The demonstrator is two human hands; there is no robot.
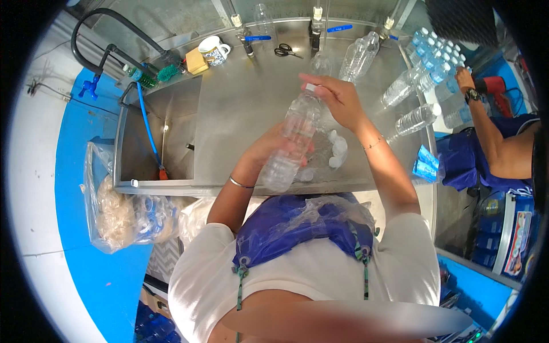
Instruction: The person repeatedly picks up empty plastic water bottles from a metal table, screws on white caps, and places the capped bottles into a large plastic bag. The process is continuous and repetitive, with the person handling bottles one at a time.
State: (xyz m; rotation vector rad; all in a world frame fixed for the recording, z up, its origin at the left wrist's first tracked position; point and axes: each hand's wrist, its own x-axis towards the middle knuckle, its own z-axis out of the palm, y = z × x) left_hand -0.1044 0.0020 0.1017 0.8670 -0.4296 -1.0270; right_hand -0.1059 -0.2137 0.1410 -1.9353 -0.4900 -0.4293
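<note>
My left hand (pixel 264 144) is wrapped round the body of a clear plastic bottle (pixel 302 119), which is tilted over the front of the steel counter. At the bottle's neck sits a white cap (pixel 311 87), gripped by the fingers of my right hand (pixel 341 98). The bottle looks full of clear liquid, though its level is hard to make out. Several loose white caps (pixel 338 150) lie on the wet counter beneath my right wrist. Just beyond my right hand lie empty clear bottles (pixel 359 57).
Left is a steel sink (pixel 157 120) with a blue hose (pixel 147 123). A mug (pixel 214 50), yellow sponge (pixel 196 62) and scissors (pixel 286 51) sit at the back. Capped bottles (pixel 417 119) crowd the right, where another person's hand (pixel 464 79) works near a red heat gun (pixel 493 86).
</note>
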